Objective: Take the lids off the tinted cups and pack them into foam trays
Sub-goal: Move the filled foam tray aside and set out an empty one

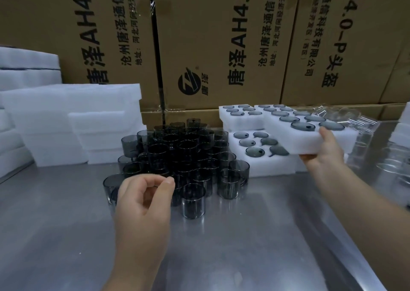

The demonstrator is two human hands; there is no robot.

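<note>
A cluster of dark tinted cups stands on the steel table, several stacked in a second layer. My left hand hovers at the cluster's near left edge, fingers loosely curled and holding nothing. My right hand grips the near corner of a white foam tray, filled with tinted lidded cups, and holds it tilted above the table. Under and behind that raised tray lie two more filled foam trays.
Stacks of plain white foam blocks fill the left side. Brown cardboard boxes form a wall behind. Clear plastic packaging lies at the back right, with more white foam at the right edge. The steel table stretches in front.
</note>
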